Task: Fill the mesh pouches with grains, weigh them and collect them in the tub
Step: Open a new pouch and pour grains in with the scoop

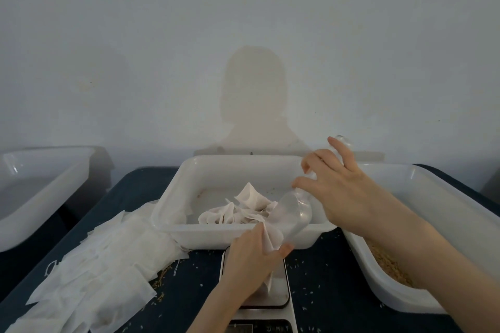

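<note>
So there's a dark blue table [130,197] with three white plastic tubs on it. The left tub [40,197] sits partly off the table edge, contents hard to make out. The middle tub [216,170] has a small heap of filled mesh pouches [243,208] in it, maybe four or five, they're bunched up so I can't count exactly. The right tub [433,197] holds brown grains [392,267].

Left of the middle tub there's a messy spread of flat empty pouches [102,265], way too overlapped to count. One digital scale [273,295] sits front and centre, loose grains scattered on the table around it.

Left hand [249,259] has its fingers and thumb curled round one open pouch [270,238], holding it over the scale. Right hand [343,186] grips the handle of one clear plastic scoop [293,213], fingers partly splayed, with the scoop tilted down into the pouch's mouth.
</note>
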